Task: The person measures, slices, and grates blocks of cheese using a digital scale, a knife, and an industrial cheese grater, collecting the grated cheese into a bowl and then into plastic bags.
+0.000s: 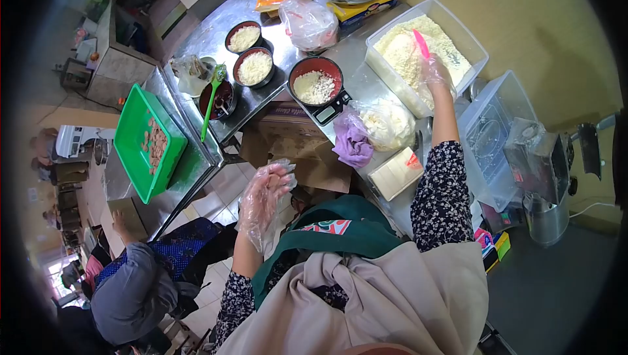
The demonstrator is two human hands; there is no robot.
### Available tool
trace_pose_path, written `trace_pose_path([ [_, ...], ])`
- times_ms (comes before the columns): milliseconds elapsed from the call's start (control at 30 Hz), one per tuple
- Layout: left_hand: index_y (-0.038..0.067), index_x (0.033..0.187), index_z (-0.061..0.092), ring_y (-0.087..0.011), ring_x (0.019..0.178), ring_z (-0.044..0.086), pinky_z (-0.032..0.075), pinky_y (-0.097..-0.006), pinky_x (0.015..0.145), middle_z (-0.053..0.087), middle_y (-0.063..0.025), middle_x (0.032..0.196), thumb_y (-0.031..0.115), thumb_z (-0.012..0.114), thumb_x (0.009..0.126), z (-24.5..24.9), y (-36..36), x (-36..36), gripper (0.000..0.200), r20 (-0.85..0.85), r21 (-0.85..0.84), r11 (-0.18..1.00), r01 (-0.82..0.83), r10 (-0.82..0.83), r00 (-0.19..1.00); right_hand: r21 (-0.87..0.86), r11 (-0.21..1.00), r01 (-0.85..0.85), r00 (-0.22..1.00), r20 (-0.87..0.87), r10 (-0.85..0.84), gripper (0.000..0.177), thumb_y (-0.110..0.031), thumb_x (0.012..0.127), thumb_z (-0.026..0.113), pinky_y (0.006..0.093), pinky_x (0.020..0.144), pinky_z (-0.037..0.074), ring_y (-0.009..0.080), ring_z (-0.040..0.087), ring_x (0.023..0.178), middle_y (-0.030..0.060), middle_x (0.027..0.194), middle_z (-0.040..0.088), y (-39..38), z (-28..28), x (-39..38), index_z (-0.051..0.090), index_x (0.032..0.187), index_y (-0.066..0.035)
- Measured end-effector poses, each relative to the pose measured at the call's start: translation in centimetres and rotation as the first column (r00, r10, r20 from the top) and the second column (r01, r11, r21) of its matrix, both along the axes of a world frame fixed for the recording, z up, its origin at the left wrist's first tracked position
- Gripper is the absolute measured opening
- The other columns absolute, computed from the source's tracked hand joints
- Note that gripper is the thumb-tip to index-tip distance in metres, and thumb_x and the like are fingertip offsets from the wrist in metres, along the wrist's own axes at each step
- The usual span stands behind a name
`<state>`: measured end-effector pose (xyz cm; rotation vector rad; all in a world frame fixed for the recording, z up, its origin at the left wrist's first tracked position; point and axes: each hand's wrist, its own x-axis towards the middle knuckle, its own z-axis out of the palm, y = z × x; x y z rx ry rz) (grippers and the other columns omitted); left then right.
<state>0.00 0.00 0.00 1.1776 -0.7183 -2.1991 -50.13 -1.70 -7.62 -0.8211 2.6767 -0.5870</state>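
Note:
My right hand (437, 75), in a clear plastic glove, reaches into a clear plastic tub (481, 67) of pale grated or crumbly food (409, 48). It grips a pink utensil (420, 42), whose exact kind I cannot make out. My left hand (265, 188), also gloved, hovers in front of my apron, fingers apart and holding nothing. A black bowl with a red inside (317, 87) sits on a digital kitchen scale (326, 114), partly filled with pale shreds and white crumbs. Beside it is a clear bag of white lumps (386, 123) with a purple cloth or bag (352, 139).
Two more filled bowls (254, 67) (243, 38) stand left, near a dark bowl (226, 103) with a green spatula (212, 97). A green tray (147, 152) holds brown pieces. A pale block (396, 175) lies near me. At left sits another person (134, 289).

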Motion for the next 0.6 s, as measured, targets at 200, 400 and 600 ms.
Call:
trace_pose_path([
  [200,-0.004,0.133,0.041,-0.0225,0.106,0.058,0.048,-0.0298,0.09,0.056,-0.0145,0.119,0.017,0.055,0.089,2.9,-0.9,-4.5,0.051,-0.092,-0.04,0.998,-0.044,0.04,0.995,-0.119,0.993,-0.002,0.998,-0.059,-0.005,0.04,-0.038,0.091,0.045,0.0491,0.077,0.047,0.0422,0.061,0.09,0.0257,0.098,0.063,1.7,0.4,3.9,0.054,0.118,-0.009],
  [400,-0.003,0.133,0.042,-0.0199,0.105,0.059,0.049,-0.0264,0.089,0.057,-0.0121,0.119,0.013,0.061,0.087,3.4,-0.9,-5.8,0.052,0.0,-0.105,0.994,-0.014,0.014,1.0,-0.542,0.83,0.132,0.987,-0.001,-0.158,0.036,-0.028,0.092,0.049,0.0463,0.074,0.045,0.0393,0.058,0.086,0.0217,0.096,0.061,3.9,-6.0,2.7,0.052,0.12,-0.007],
  [600,0.0,0.137,0.039,-0.0193,0.103,0.06,0.048,-0.0293,0.087,0.059,-0.013,0.118,0.016,0.056,0.092,6.4,-0.2,-5.9,0.05,-0.168,-0.244,0.953,0.181,-0.225,0.96,-0.643,0.755,0.132,0.991,0.095,-0.093,0.037,-0.016,0.09,0.051,0.0374,0.078,0.044,0.0259,0.056,0.088,0.0132,0.101,0.059,3.0,-9.2,1.3,0.048,0.126,-0.009],
])
